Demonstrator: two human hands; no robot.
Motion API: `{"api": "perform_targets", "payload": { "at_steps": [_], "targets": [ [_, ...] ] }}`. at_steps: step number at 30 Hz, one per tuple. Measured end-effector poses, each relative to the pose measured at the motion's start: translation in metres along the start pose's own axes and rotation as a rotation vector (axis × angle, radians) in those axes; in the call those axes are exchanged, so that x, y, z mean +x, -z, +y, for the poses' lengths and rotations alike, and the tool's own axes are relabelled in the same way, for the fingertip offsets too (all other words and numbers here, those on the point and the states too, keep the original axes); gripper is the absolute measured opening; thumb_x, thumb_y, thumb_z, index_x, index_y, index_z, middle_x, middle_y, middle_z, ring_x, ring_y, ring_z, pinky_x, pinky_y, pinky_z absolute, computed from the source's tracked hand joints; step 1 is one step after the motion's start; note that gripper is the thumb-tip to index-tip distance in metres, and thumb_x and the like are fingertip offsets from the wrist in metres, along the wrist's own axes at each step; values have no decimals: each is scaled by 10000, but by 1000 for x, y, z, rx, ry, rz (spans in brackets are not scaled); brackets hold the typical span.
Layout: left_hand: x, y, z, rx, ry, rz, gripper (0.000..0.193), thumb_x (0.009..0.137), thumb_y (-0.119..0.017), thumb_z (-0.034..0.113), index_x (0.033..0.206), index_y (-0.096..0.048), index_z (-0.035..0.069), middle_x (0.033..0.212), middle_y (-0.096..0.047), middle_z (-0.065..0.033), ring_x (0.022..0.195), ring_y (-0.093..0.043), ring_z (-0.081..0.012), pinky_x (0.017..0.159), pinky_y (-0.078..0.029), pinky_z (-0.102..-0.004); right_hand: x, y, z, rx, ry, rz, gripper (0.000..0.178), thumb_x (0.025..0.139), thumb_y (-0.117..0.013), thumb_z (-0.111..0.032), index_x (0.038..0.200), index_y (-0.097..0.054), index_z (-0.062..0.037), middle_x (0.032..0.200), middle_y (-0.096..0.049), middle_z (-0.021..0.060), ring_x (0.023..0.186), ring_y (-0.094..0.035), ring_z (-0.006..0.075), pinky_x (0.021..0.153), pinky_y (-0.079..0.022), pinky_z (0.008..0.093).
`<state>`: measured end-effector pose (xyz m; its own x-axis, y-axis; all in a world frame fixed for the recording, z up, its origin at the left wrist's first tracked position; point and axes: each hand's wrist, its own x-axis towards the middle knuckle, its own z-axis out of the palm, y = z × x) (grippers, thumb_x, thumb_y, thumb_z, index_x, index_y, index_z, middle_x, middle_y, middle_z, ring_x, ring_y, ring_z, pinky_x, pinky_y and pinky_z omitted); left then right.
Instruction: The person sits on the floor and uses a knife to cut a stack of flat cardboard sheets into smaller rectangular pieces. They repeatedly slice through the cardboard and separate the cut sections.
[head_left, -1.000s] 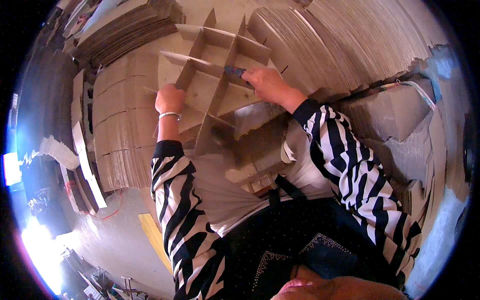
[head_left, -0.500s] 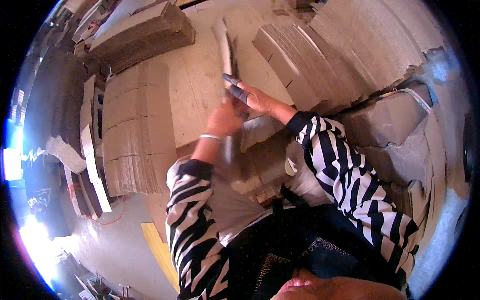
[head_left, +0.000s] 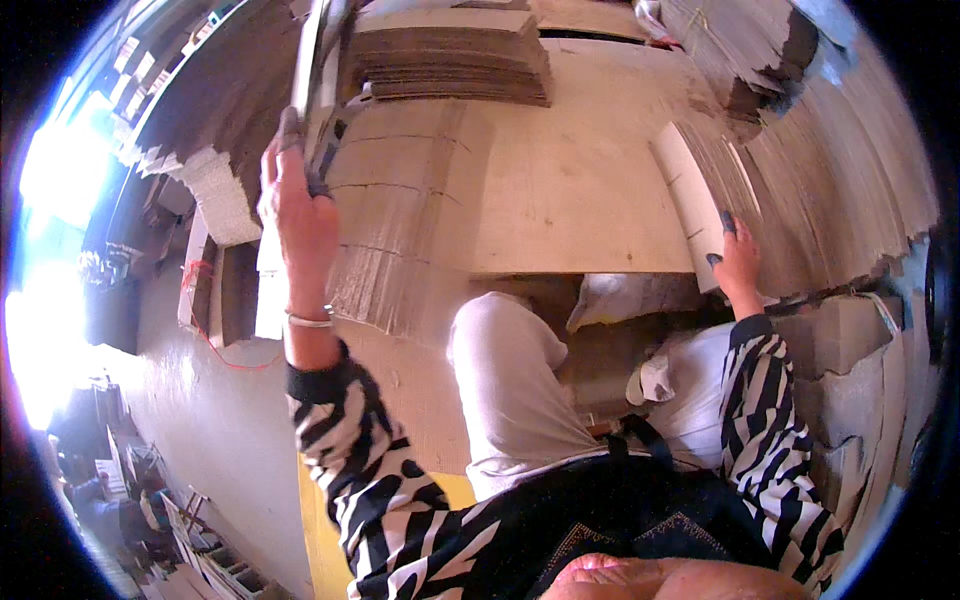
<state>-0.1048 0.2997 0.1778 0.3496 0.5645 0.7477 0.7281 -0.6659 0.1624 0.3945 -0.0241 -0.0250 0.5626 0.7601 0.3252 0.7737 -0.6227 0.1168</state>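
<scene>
My left hand [head_left: 298, 215] is raised at the upper left, its fingers closed on a folded cardboard piece [head_left: 318, 70] seen nearly edge-on and blurred. Dark covers sit on its thumb and a fingertip. Below that piece lies a bundle of slotted cardboard [head_left: 385, 215] on the left of the wooden tabletop [head_left: 585, 180]. Over to the right, my right hand [head_left: 740, 265] grips the near cardboard sheet [head_left: 688, 195] of a leaning row, its covered thumb on the sheet's face and a covered finger at its upper edge. How many sheets it holds is hidden.
A stack of cardboard [head_left: 450, 60] stands at the table's far side. More leaning cardboard [head_left: 840, 180] fills the right. Beneath the table's near edge, a pale plastic bag [head_left: 625, 298] shows by my knees. A thin red cord [head_left: 225, 360] hangs at the left.
My hands were together over the table's middle with a cardboard piece. The left has carried a piece up and left; the right has moved right to the leaning row. The view has shifted left.
</scene>
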Motion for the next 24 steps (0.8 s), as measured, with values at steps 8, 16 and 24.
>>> {"api": "perform_targets", "payload": {
  "at_steps": [8, 16, 24],
  "targets": [
    [-55, -72, -210, 897, 245, -558, 580, 880, -558, 99, 1431, -418, 220, 1389, -486, -92, 1234, -507, -294, 971, -420, -591, 21, 8, -7, 183, -128, 76, 482, 787, -707, -128, 1247, -572, -77, 1316, -536, 150, 1186, -513, 366, 952, -434, 449],
    [-41, -104, -227, 719, 201, -626, 371, 824, -641, 160, 1192, -610, 191, 1221, -580, -104, 1156, -549, -327, 888, -467, -573, 19, 46, -12, 420, -184, 103, 274, 908, -598, -225, 1115, -589, -45, 962, -668, 222, 916, -628, 441, 767, -487, 486],
    [-6, -182, 21, 427, 267, -818, 431, 800, -653, 347, 1142, -663, 84, 1324, -538, -113, 1231, -519, -306, 942, -444, -556, 37, 24, -67, 245, 42, -220, 373, 780, -590, -57, 1147, -529, -77, 873, -658, 224, 842, -636, 442, 717, -485, 541]
  ]
}}
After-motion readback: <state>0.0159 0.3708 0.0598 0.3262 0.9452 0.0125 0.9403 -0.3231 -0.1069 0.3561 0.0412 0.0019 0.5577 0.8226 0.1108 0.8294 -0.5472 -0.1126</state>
